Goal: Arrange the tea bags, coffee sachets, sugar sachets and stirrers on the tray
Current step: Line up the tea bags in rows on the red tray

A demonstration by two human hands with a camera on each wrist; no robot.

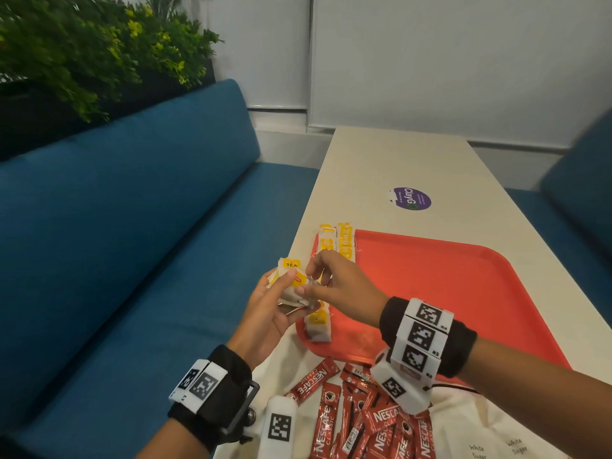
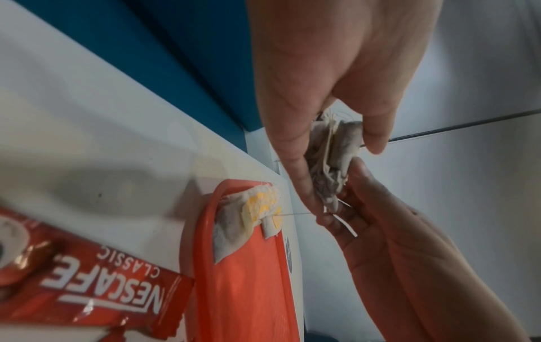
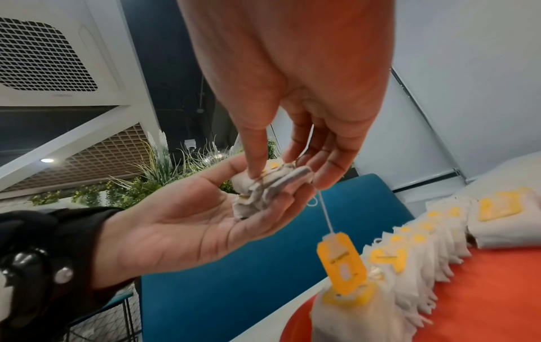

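Note:
My left hand [image 1: 281,288] holds a small bundle of tea bags [image 1: 291,281] over the table's left edge, fingers curled under it. My right hand [image 1: 309,283] pinches a tea bag [image 3: 272,182] in that bundle between thumb and fingers. In the right wrist view a yellow tag [image 3: 342,263] dangles on its string below the bundle. Several tea bags [image 1: 331,241] stand in a row along the left side of the red tray [image 1: 447,293], with more tea bags [image 1: 318,323] nearer me. Red coffee sachets [image 1: 364,422] lie piled on the table in front of the tray. No stirrers are in view.
White sugar sachets [image 1: 496,448] lie at the bottom right. A purple sticker [image 1: 410,198] marks the white table [image 1: 397,160] beyond the tray. A blue bench [image 1: 132,243] runs along the left, with plants [image 1: 82,54] behind it.

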